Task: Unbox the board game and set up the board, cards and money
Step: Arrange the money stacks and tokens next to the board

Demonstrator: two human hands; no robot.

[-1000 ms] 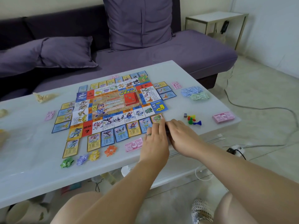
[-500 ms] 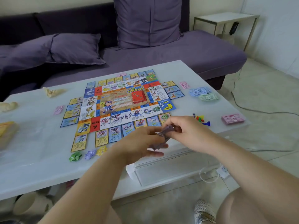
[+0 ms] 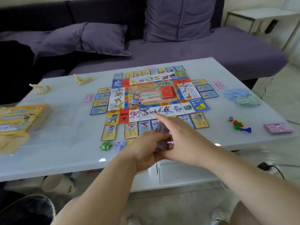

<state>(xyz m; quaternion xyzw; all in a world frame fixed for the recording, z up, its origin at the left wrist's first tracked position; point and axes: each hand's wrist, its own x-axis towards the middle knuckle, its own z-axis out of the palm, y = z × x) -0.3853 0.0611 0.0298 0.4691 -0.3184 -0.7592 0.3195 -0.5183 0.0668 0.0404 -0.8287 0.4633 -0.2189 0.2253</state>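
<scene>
One yellow box (image 3: 21, 119) sits at the table's (image 3: 65, 140) left edge; its contents are not visible. The board (image 3: 151, 95) lies mid-table, ringed by cards (image 3: 199, 120), with a red deck (image 3: 168, 93) on its centre. Blue notes (image 3: 237, 93), green notes (image 3: 247, 100), pink notes (image 3: 278, 128) and pawns (image 3: 240, 125) lie to the right. The left hand (image 3: 146, 148) grips a purple stack (image 3: 162, 135) just before the board's near edge. The right hand (image 3: 183, 140) overlaps the stack, forefinger straight; whether it pinches cannot be determined.
</scene>
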